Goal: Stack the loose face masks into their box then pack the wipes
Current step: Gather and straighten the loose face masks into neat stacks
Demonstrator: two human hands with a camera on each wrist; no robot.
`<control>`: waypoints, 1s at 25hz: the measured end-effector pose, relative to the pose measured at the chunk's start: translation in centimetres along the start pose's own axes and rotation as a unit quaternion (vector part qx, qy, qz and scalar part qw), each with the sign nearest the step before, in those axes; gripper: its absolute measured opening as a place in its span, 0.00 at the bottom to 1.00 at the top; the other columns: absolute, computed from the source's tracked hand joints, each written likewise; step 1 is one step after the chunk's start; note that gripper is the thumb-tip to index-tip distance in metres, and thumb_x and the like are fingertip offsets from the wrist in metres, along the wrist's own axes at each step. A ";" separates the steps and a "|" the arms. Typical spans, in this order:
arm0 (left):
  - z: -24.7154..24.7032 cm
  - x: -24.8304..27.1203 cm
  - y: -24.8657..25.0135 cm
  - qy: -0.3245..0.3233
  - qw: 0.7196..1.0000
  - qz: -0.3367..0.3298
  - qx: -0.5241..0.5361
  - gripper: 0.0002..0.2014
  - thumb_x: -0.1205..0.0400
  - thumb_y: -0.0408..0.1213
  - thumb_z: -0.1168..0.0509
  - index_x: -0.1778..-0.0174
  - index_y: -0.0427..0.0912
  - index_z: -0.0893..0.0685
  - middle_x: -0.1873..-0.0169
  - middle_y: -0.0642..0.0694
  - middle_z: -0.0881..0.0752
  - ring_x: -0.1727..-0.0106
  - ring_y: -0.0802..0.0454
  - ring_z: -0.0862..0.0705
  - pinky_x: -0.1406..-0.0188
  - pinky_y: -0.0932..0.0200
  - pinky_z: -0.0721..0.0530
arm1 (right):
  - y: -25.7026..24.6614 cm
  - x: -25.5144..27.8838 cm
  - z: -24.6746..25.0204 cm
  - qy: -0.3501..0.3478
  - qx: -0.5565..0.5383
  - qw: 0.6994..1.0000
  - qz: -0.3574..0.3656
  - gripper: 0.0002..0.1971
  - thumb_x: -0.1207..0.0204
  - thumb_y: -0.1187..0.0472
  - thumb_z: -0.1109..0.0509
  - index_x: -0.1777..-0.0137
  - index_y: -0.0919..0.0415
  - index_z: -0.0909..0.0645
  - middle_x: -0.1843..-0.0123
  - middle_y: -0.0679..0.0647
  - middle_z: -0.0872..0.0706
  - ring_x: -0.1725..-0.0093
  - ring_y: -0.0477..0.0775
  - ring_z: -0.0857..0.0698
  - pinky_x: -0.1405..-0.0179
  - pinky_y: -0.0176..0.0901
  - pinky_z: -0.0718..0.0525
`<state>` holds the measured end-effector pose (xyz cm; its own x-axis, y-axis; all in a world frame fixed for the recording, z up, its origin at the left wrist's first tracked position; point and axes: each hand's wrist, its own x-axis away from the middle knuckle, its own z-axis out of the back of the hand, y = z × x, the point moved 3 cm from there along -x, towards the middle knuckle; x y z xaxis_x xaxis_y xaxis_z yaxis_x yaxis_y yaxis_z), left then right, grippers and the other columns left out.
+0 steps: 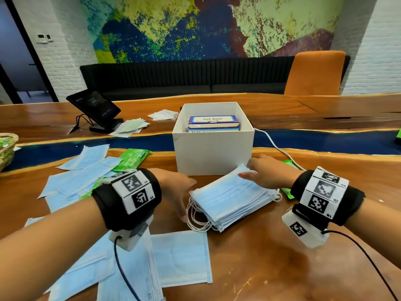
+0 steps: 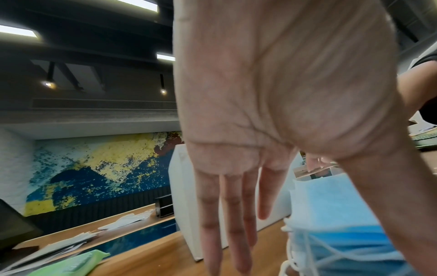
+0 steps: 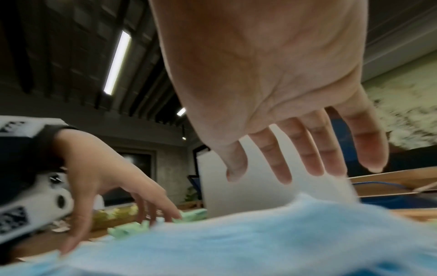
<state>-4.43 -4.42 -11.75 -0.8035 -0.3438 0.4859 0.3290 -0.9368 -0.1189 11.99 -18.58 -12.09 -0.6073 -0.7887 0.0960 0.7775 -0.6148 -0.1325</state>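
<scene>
Beside the mask stack (image 1: 233,199), both hands' grip is released; only the head view shows the white box (image 1: 213,139).

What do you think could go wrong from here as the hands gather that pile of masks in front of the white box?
1. The mask stack is fanned and neither the left hand nor the right hand grips it, so lifting may spill it.
2. Ear loops trail loose and could snag.
3. The white box already holds face mask cartons, so space may be tight.
</scene>
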 end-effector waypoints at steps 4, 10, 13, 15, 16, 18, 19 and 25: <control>-0.6 2.7 -2.7 -0.087 0.996 0.024 -0.004 0.43 0.28 0.55 0.28 0.20 0.49 0.39 0.24 0.48 0.29 0.26 0.47 0.28 0.27 0.51 0.27 | -5.8 2.1 0.9 -0.009 0.020 0.992 0.124 0.22 0.21 0.44 0.36 0.34 0.57 0.22 0.36 0.56 0.21 0.38 0.55 0.22 0.43 0.40 0.25; -3.1 5.2 -5.3 -0.131 0.991 0.036 -0.014 0.38 0.27 0.53 0.28 0.23 0.47 0.33 0.29 0.49 0.25 0.29 0.49 0.25 0.31 0.56 0.27 | -13.4 3.6 -1.8 -0.052 0.002 0.962 0.267 0.19 0.24 0.46 0.30 0.42 0.59 0.16 0.43 0.54 0.15 0.44 0.53 0.19 0.50 0.42 0.22; -4.6 5.5 -6.4 -0.139 0.989 0.043 -0.006 0.38 0.27 0.52 0.27 0.24 0.43 0.32 0.29 0.45 0.24 0.34 0.48 0.23 0.37 0.58 0.25 | -15.6 3.5 -3.2 -0.098 0.006 0.956 0.278 0.19 0.27 0.45 0.28 0.44 0.60 0.17 0.46 0.54 0.14 0.49 0.54 0.18 0.52 0.46 0.19; -5.1 5.4 -7.0 -0.126 0.991 0.041 0.007 0.38 0.29 0.52 0.25 0.26 0.43 0.32 0.31 0.44 0.24 0.39 0.48 0.22 0.37 0.54 0.23 | -16.3 3.5 -4.2 -0.136 0.032 0.953 0.268 0.22 0.28 0.45 0.27 0.43 0.60 0.18 0.46 0.54 0.14 0.50 0.53 0.18 0.53 0.44 0.19; -5.3 5.4 -7.1 -0.120 0.992 0.040 0.016 0.39 0.29 0.52 0.25 0.26 0.44 0.33 0.31 0.46 0.24 0.38 0.47 0.21 0.36 0.52 0.22 | -16.6 3.4 -4.7 -0.155 0.050 0.952 0.260 0.23 0.29 0.45 0.26 0.42 0.61 0.18 0.46 0.55 0.14 0.50 0.54 0.17 0.53 0.44 0.18; -5.5 5.4 -7.2 -0.112 0.993 0.038 0.030 0.41 0.30 0.50 0.24 0.24 0.48 0.37 0.32 0.47 0.26 0.35 0.45 0.21 0.33 0.49 0.21 | -17.0 3.3 -5.4 -0.180 0.081 0.948 0.250 0.26 0.30 0.45 0.25 0.39 0.62 0.19 0.45 0.56 0.13 0.48 0.56 0.16 0.51 0.45 0.17; -5.5 5.5 -7.1 -0.113 0.992 0.037 0.030 0.42 0.30 0.50 0.24 0.23 0.49 0.39 0.32 0.47 0.26 0.35 0.45 0.21 0.34 0.49 0.21 | -17.2 3.2 -5.7 -0.184 0.086 0.947 0.247 0.27 0.31 0.45 0.24 0.38 0.62 0.20 0.44 0.57 0.14 0.46 0.57 0.16 0.50 0.45 0.17; -6.1 5.0 -7.2 -0.096 0.994 0.044 0.008 0.38 0.32 0.46 0.21 0.31 0.46 0.34 0.36 0.45 0.25 0.46 0.48 0.23 0.48 0.54 0.22 | -17.4 2.9 -6.8 -0.195 0.064 0.955 0.215 0.29 0.34 0.48 0.21 0.37 0.62 0.25 0.46 0.57 0.17 0.49 0.57 0.19 0.52 0.44 0.18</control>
<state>-13.86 0.17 -13.76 -0.6622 -0.4040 0.6311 0.4032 -0.9020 -0.1543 -4.42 -10.14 -16.19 -0.1394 -0.8956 0.4224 0.9700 -0.2092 -0.1235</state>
